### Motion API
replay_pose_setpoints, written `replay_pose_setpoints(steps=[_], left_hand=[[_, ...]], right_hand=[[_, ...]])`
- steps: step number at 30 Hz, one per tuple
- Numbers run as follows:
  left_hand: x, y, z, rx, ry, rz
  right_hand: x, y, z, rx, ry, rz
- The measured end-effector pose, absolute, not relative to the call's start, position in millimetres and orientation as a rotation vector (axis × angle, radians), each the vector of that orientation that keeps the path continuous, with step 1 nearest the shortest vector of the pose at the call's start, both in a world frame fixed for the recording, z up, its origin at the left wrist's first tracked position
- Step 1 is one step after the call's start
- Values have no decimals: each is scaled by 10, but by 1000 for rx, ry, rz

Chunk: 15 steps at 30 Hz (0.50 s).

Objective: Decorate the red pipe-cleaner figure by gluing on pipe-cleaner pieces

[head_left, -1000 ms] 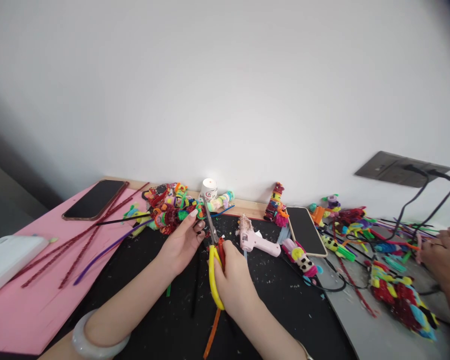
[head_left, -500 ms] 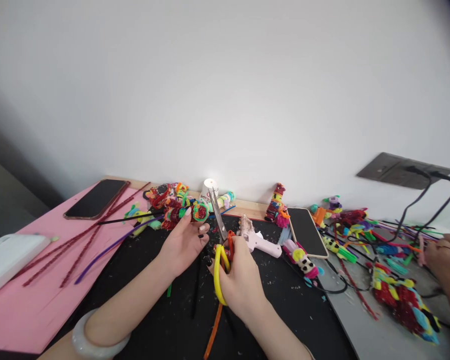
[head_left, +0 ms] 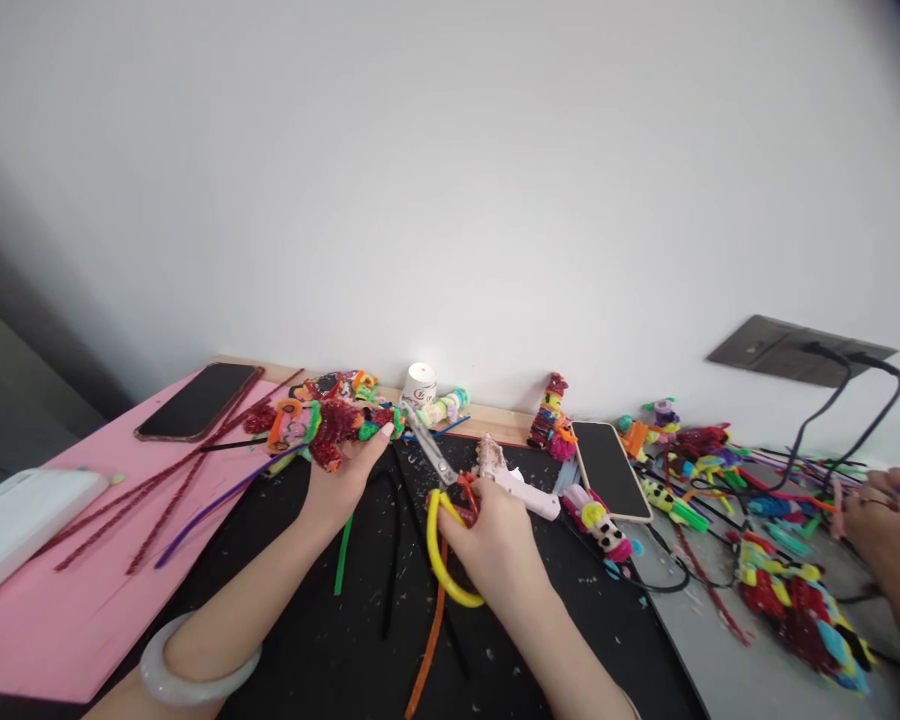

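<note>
Left hand [head_left: 343, 478], centre of frame: closed around a multicoloured fuzzy pipe-cleaner figure [head_left: 316, 424], which sticks out toward the left over the edge of the black mat [head_left: 285, 600]. Right hand [head_left: 499, 545], just right of centre: fingers through the yellow-handled steel scissors [head_left: 444, 510], blades pointing up-left at the figure. Pale pink glue gun [head_left: 514, 478] lies just beyond the right hand. Dark smartphone [head_left: 195, 402] on pink board [head_left: 52, 620], left of frame.

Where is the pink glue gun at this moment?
In the head view, the pink glue gun lies on the black mat, just beyond the right hand.
</note>
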<state>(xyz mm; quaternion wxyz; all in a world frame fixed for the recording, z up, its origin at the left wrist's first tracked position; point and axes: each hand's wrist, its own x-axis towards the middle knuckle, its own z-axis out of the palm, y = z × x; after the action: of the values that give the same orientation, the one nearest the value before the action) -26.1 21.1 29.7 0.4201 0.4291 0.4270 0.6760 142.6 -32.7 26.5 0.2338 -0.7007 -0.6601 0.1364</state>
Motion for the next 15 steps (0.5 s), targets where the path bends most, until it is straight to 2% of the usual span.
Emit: replay_pose_setpoints(steps=[4,10,12,15], left_hand=[[-284,226,286,1035,1024,1727],[-293,215,271,881,963,1526],[-290,208,313,928,964,1563],[-296,226,309,1009,937,1575]], right_hand=[[1210,-418,200,-1936,-1963,437],[1091,-498,196,-1603,-2204,436],[1189,-448,264,-1487,-2167,409],[1416,-319,382,-1527,-1974,408]])
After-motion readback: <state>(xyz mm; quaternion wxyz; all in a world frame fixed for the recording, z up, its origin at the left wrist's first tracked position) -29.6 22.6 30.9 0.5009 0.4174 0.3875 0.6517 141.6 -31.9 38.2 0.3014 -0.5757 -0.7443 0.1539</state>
